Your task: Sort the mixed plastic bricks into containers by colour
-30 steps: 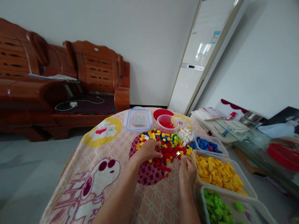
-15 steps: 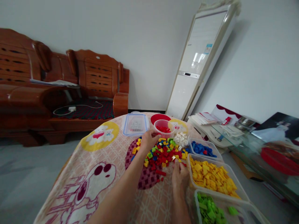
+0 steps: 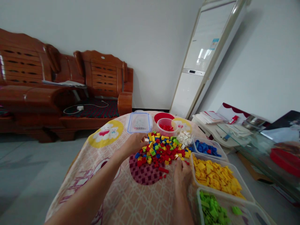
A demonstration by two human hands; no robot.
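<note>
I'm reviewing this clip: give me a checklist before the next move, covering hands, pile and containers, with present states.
1. Left hand at the left side of the mixed pile: ok.
2. Right hand firmly gripping a piece: cannot tell.
3. Round tub upright: ok.
4. Blue bricks unmixed: not ok, a red piece lies among them.
5. Yellow bricks unmixed, as far as visible: ok.

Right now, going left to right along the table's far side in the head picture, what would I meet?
Round yellow printed patch, blue-edged clear plastic lid, round clear plastic bowl of red bricks, white plastic brick pile, rectangular clear plastic box of blue bricks.
</note>
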